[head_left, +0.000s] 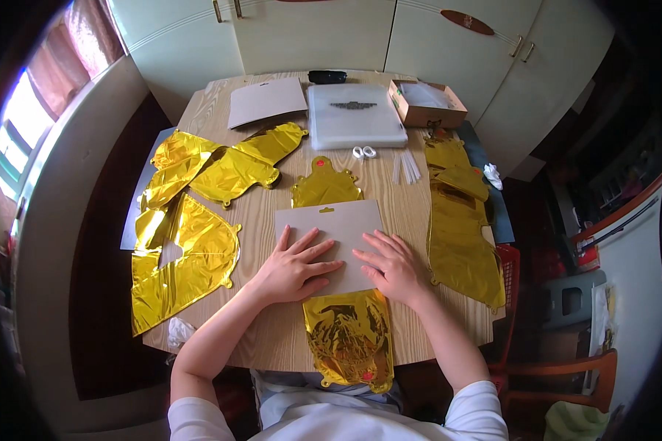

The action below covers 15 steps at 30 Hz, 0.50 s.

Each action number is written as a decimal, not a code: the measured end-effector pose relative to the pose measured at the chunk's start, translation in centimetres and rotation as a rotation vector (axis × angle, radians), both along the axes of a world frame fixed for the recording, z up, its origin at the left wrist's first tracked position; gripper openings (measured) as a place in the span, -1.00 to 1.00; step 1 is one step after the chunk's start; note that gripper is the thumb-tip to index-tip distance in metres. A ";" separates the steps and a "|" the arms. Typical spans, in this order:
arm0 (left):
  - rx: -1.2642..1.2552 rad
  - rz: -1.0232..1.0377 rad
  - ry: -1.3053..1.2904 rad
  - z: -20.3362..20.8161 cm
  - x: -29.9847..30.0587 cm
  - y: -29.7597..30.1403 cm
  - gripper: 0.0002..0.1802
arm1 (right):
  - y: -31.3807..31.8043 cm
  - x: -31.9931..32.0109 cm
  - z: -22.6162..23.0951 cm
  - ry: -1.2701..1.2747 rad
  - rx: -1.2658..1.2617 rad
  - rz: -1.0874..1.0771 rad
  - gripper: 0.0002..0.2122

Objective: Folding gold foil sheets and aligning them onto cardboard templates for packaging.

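The left hand (296,268) and the right hand (397,266) lay palm down, fingers straight and spread apart, clamped on nothing; both rested on a smooth, matte greyish-beige cardboard sheet (349,231) with a hanging slot cut near its far edge. This rectangle sat at the middle of the counter (268,342), over a flat gold foil balloon (324,189) whose scalloped, tabbed end showed beyond the far edge. Shiny, finely wrinkled gold foil also stuck out on the near side and drooped past the counter's edge.

To the left, creased gold foil pieces (198,239) spread in a loose, glossy heap, with small round tabs along their rims; to the right lay a long, layered stack of folded gold foil (460,235). Farther out were two small white rolls (364,153) and thin translucent strips (406,168). Behind them stood a pile of clear plastic bags (353,121), flanked by a slightly bowed cardboard stack (267,103) and an open cardboard box (434,117) holding filmy plastic. The counter's pale, wood-grained top had a curved far edge.
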<state>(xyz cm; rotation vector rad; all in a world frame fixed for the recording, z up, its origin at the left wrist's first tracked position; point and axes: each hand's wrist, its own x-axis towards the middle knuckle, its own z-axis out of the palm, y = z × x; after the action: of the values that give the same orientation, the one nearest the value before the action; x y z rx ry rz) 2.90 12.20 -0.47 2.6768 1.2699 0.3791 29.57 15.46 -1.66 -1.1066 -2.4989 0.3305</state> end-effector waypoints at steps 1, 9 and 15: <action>-0.003 0.001 -0.002 0.0 0.0 0.0 -0.54 | 0.1 0.0 -0.1 -0.003 0.003 -0.002 -0.69; 0.003 0.009 -0.016 -0.3 0.0 0.0 -0.55 | 0.6 0.3 -1.0 0.077 -0.022 0.008 -0.70; 0.001 0.011 -0.011 0.0 0.0 -0.2 -0.54 | 0.3 0.2 -0.6 0.023 0.027 0.006 -0.67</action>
<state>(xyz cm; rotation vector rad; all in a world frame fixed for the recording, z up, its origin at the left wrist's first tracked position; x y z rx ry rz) 2.95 12.01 -0.43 2.6659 1.2818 0.3947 29.73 15.72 -2.21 -1.0787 -2.4794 0.3081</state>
